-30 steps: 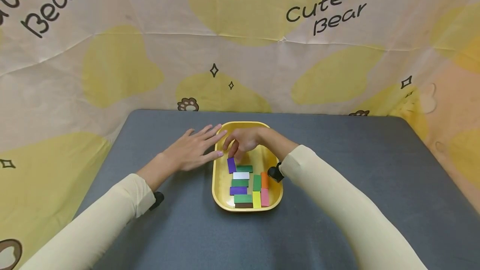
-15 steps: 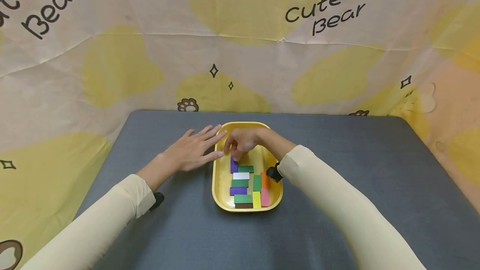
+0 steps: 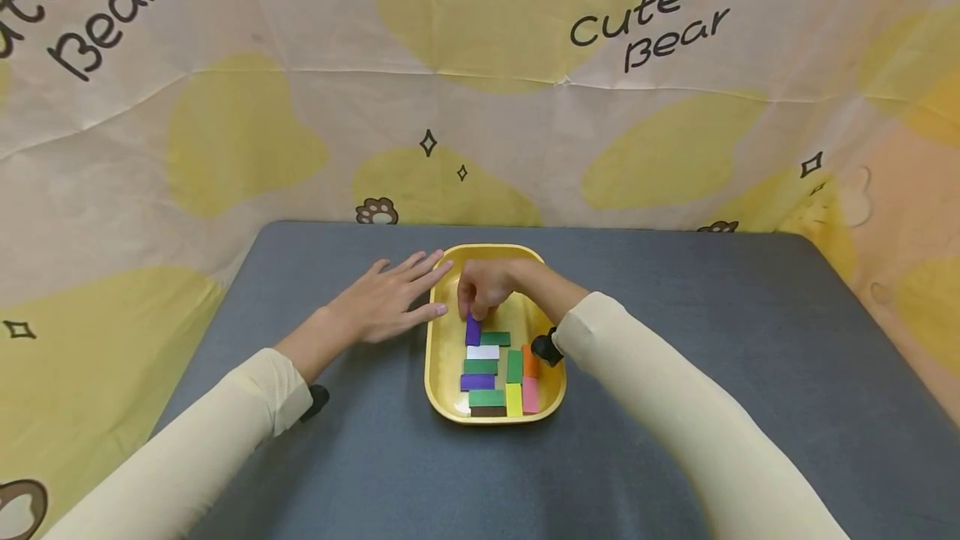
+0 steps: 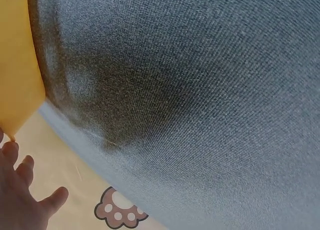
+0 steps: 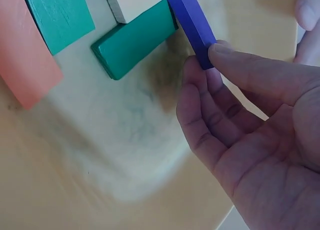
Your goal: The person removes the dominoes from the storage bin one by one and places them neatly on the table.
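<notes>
My right hand (image 3: 491, 283) reaches into the far part of a yellow tray (image 3: 428, 365). Its thumb and fingers pinch one end of a purple block (image 5: 194, 27). The other end of that block meets the end of a green block (image 5: 137, 40), with a white block (image 3: 482, 352) just nearer. At the tray's left rim is my left hand (image 3: 390, 298), palm down with straight, spread fingers, holding nothing. In the left wrist view, fingers of the left hand (image 4: 25, 190) show at the tray's rim; how firmly they touch it cannot be told.
Several more blocks lie flat in the tray's near half, among them an orange block (image 3: 530, 361), a pink block (image 3: 530, 396), a yellow block (image 3: 513, 399) and a brown block (image 3: 487, 412). The tray stands on a grey table (image 3: 675, 340) before a patterned cloth (image 3: 480, 107).
The purple block has shifted slightly right and straightened from its tilt, pushing the green block beside it a little right. My right fingers have closed in on it. The left hand stays put.
</notes>
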`<state>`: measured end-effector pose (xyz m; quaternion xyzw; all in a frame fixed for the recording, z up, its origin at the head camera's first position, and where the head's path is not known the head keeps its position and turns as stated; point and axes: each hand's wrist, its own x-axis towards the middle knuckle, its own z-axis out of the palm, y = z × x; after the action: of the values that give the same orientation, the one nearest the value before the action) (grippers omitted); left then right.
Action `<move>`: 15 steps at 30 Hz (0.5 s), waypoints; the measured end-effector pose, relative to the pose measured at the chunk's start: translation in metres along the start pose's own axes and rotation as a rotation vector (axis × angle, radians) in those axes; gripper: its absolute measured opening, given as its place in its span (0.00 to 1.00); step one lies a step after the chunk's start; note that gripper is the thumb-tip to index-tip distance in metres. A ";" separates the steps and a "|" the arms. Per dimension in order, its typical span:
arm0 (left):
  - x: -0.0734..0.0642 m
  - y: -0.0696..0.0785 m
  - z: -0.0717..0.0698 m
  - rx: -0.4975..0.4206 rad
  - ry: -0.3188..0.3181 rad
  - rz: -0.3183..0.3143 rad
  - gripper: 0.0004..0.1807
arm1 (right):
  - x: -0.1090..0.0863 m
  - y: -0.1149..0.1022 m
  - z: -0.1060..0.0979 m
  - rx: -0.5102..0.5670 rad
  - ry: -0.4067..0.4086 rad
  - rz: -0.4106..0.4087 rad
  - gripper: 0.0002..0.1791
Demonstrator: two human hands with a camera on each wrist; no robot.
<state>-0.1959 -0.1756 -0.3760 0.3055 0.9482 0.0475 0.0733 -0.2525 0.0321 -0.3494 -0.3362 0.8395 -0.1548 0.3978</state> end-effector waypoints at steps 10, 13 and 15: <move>0.001 0.002 0.000 0.016 -0.005 -0.003 0.42 | -0.020 0.005 -0.018 0.025 0.070 0.024 0.06; 0.001 0.002 0.000 0.018 -0.005 -0.001 0.42 | -0.028 0.008 -0.027 0.024 0.115 0.028 0.05; 0.001 0.002 0.000 0.020 -0.002 0.001 0.42 | -0.034 0.013 -0.032 0.037 0.146 0.022 0.05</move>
<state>-0.1956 -0.1736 -0.3757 0.3065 0.9484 0.0378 0.0715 -0.2671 0.0651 -0.3167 -0.3074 0.8668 -0.1900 0.3435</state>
